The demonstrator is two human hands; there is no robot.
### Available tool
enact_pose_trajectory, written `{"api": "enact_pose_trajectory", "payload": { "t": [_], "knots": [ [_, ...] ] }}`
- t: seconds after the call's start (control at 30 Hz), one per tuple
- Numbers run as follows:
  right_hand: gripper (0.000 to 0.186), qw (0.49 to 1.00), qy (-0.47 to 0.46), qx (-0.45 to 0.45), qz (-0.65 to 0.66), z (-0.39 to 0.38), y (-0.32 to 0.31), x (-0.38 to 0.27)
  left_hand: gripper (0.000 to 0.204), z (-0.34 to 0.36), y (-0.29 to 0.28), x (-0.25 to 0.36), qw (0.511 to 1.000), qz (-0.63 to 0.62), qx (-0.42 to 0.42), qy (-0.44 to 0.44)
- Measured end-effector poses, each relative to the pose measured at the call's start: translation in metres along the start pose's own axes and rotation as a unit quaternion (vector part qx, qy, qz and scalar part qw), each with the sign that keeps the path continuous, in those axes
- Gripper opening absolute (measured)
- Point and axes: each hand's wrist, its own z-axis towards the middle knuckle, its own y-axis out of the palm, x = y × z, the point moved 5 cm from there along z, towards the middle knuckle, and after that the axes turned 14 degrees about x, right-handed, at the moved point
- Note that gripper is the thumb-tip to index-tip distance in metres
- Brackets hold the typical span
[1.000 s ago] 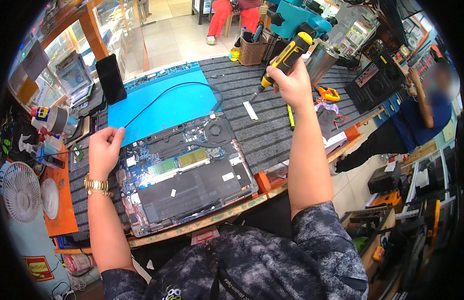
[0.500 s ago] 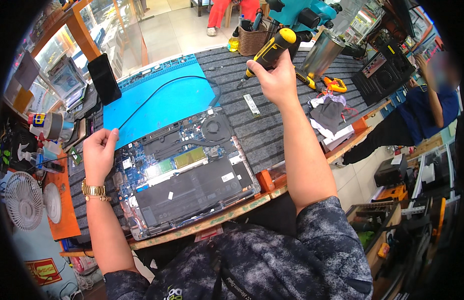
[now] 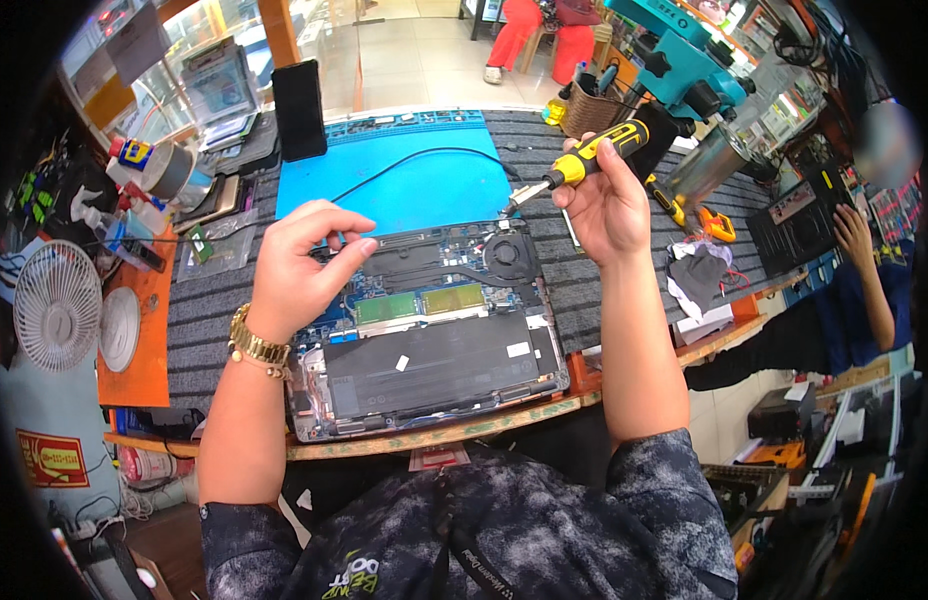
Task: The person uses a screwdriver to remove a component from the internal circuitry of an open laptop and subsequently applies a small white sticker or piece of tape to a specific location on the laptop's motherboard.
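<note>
My right hand (image 3: 612, 205) is closed around a yellow-and-black electric screwdriver (image 3: 609, 150). Its silver shaft slants down to the left, with the tip near the far right corner of an opened laptop base (image 3: 434, 330). Over that laptop's far left corner hovers my left hand (image 3: 309, 265), fingers loosely bent, thumb and forefinger apart with nothing visible between them. Inside the laptop show a black battery (image 3: 434, 370), green memory modules (image 3: 389, 308) and a round fan (image 3: 506, 258). A black cable (image 3: 424, 152) crosses the blue mat (image 3: 404, 190) and passes behind my left hand.
A dark phone (image 3: 300, 110) stands beyond the mat's left corner. At far right are a metal canister (image 3: 709, 162), an orange-yellow meter (image 3: 717, 224) and a grey cloth (image 3: 696, 275). A white fan (image 3: 57, 305) stands at left. Another person's hand (image 3: 852, 232) touches a black case.
The screwdriver has swung flatter and its tip has come nearer the laptop. My left hand has moved from the laptop's left edge over its far corner, thumb and forefinger parting. The view has shifted.
</note>
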Motion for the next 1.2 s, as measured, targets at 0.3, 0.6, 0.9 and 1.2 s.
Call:
{"api": "enact_pose_trajectory", "payload": {
  "t": [0.3, 0.6, 0.9, 1.2],
  "knots": [
    [0.032, 0.996, 0.081, -0.035, 0.018, -0.006, 0.007, 0.023, 0.018, -0.001, 0.001, 0.023, 0.997, -0.039, 0.029, 0.064],
    [0.037, 0.993, 0.096, -0.058, -0.027, -0.015, 0.021, 0.05, 0.026, -0.011, 0.012, 0.042, 0.994, -0.056, 0.038, 0.085],
    [0.029, 0.994, 0.082, -0.032, -0.058, -0.027, 0.041, 0.06, 0.018, -0.017, 0.022, 0.042, 0.995, -0.034, 0.025, 0.087],
    [0.029, 0.999, 0.0, -0.017, -0.045, -0.01, 0.016, 0.021, 0.013, -0.016, 0.013, 0.034, 0.996, -0.022, 0.052, 0.075]
  ]
}}
